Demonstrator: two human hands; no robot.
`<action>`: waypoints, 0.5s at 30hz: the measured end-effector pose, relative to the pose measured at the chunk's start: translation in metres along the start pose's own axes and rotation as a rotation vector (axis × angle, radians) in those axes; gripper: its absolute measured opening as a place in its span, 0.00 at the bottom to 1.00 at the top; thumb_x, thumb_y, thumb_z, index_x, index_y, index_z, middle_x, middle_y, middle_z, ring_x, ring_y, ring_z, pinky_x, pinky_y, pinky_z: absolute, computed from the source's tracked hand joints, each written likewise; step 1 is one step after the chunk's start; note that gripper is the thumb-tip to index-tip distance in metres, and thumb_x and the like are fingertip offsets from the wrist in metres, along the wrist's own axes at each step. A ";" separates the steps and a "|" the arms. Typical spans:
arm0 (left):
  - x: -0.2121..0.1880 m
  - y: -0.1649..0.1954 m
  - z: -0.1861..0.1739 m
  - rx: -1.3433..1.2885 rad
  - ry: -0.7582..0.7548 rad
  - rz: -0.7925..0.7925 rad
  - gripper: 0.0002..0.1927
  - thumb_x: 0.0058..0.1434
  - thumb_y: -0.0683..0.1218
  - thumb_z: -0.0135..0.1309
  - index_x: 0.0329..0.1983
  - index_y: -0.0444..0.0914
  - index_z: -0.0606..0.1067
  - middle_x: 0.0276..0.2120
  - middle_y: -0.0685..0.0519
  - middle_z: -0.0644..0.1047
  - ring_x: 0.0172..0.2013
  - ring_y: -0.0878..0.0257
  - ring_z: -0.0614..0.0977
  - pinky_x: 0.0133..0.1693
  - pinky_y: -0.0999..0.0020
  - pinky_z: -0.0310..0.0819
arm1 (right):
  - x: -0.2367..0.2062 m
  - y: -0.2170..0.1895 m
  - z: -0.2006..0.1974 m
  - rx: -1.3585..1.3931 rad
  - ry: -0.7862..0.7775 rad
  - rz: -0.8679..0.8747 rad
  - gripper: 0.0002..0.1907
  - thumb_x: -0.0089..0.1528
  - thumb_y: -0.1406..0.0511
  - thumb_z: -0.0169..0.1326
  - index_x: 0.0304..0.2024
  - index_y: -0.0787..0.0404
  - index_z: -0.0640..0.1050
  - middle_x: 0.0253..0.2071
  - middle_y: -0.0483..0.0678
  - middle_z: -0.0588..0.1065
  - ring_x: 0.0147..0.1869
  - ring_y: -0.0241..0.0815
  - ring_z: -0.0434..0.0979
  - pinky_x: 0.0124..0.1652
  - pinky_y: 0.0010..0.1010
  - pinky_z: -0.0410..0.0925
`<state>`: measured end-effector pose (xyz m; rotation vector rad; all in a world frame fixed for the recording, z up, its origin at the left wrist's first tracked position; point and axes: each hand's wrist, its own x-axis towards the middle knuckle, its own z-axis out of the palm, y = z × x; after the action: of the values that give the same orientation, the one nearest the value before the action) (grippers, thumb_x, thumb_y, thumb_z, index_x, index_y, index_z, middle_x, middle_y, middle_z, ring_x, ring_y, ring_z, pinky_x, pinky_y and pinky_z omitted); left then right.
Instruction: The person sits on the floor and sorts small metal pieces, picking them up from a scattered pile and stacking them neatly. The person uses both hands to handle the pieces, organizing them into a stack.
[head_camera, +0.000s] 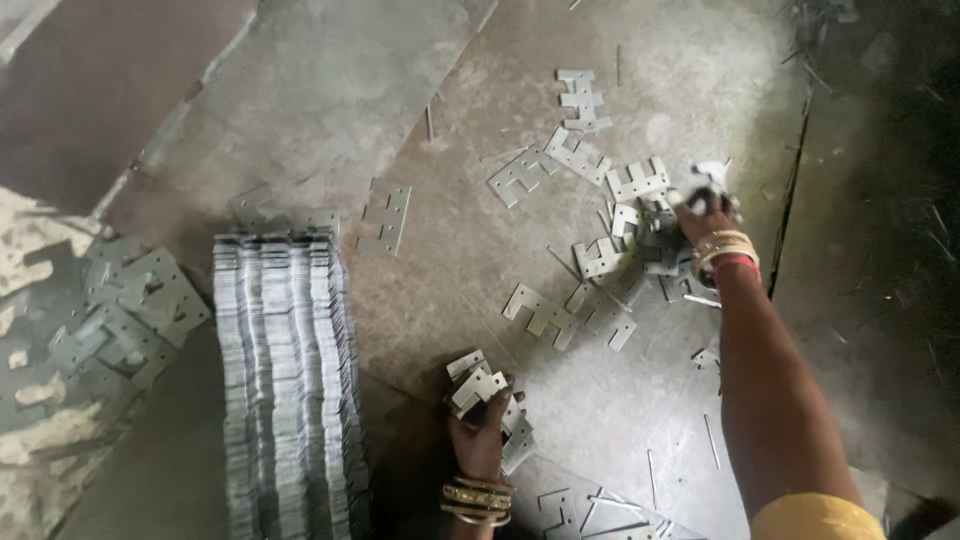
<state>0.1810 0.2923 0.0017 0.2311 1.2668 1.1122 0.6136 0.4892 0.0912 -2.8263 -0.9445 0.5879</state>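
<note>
Near the bottom middle of the frame, the person's left hand (480, 425) is closed around a small bundle of flat, notched metal plates (478, 385), gathered together and fanned a little at the top. The grip is tight on them, fingers wrapped, with bangles (477, 498) at the wrist. At the right of the frame the right hand (705, 215) reaches out to a loose scatter of the same plates (610, 255) on the floor (480, 230); its fingers appear pinched on one or two pieces at the far edge of the pile, though blur makes it hard to tell exactly what it has hold of. The scatter lies up and to the right of the left hand's bundle, and directly under and to the left of the right hand, so the right hand is much the nearer. The pieces point every way, with no common long axis. To the left, a tall neat stack of plates (285, 390) runs from mid-frame to the bottom edge. More loose plates (125, 315) sit at the far left. No packages, labels or signs are visible.
</note>
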 end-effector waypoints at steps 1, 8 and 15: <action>-0.006 -0.003 -0.005 -0.004 0.010 0.004 0.21 0.51 0.37 0.68 0.49 0.32 0.79 0.43 0.50 0.83 0.40 0.63 0.82 0.43 0.65 0.78 | -0.011 -0.004 0.007 -0.017 -0.019 -0.059 0.47 0.60 0.37 0.47 0.77 0.45 0.57 0.76 0.70 0.54 0.78 0.71 0.54 0.73 0.49 0.52; -0.031 0.011 -0.016 -0.111 -0.007 -0.001 0.25 0.52 0.39 0.68 0.54 0.32 0.76 0.45 0.50 0.82 0.42 0.62 0.82 0.44 0.65 0.78 | -0.096 -0.017 0.042 -0.099 -0.181 -0.604 0.48 0.60 0.46 0.58 0.75 0.56 0.56 0.62 0.68 0.71 0.78 0.66 0.58 0.74 0.44 0.53; -0.031 0.020 -0.020 -0.118 0.038 0.076 0.25 0.52 0.38 0.67 0.54 0.33 0.75 0.46 0.50 0.82 0.43 0.62 0.83 0.46 0.67 0.79 | -0.169 -0.015 0.019 -0.165 -0.227 -0.775 0.36 0.55 0.49 0.63 0.65 0.49 0.73 0.60 0.59 0.76 0.62 0.57 0.77 0.59 0.44 0.70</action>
<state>0.1568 0.2704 0.0286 0.1711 1.2297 1.2581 0.4736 0.3997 0.1324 -2.2367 -2.0445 0.7339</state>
